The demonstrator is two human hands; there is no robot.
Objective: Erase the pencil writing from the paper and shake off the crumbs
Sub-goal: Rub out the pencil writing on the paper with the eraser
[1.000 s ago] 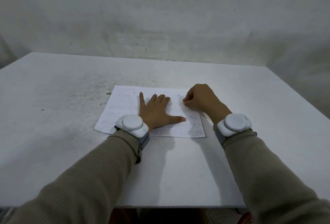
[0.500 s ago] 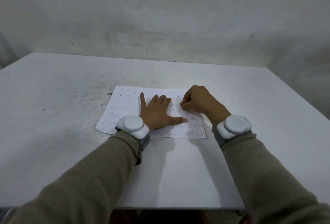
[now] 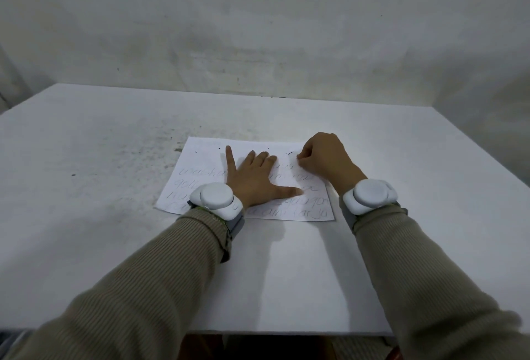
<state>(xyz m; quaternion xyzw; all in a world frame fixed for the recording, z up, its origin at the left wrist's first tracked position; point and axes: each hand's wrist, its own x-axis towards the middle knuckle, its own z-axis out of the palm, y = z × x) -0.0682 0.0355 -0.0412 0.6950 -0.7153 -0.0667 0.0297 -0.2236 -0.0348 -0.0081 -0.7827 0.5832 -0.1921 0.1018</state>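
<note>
**On a white worktop, two hands bear down on a pencilled sheet**

At the middle of the worktop [image 3: 86,187], a sheet of paper [image 3: 200,159] lies flat, its long edges running left to right, with a person's two hands upon it. The left hand [image 3: 252,179] is spread wide and pressed palm down on the centre of the sheet. Its fingers are straight and point to the far side, its thumb is stretched out to the right, and it grips nothing. The right hand [image 3: 324,159] sits at the far right part of the sheet, with its fingers curled in tight and their tips meeting the paper. Whether they pinch anything cannot be told, since the knuckles hide it.

Lines of pencil writing [image 3: 286,213] show on the near and middle part of the page, on both sides of the left hand. A few dark crumbs [image 3: 219,148] dot the sheet's far strip, and more specks [image 3: 177,149] lie on the worktop just left of it. Each wrist carries a round white device, left [image 3: 216,200] and right [image 3: 370,196], above ribbed beige sleeves [image 3: 143,288]. A pale, stained wall [image 3: 258,29] stands behind the worktop's far edge.
</note>
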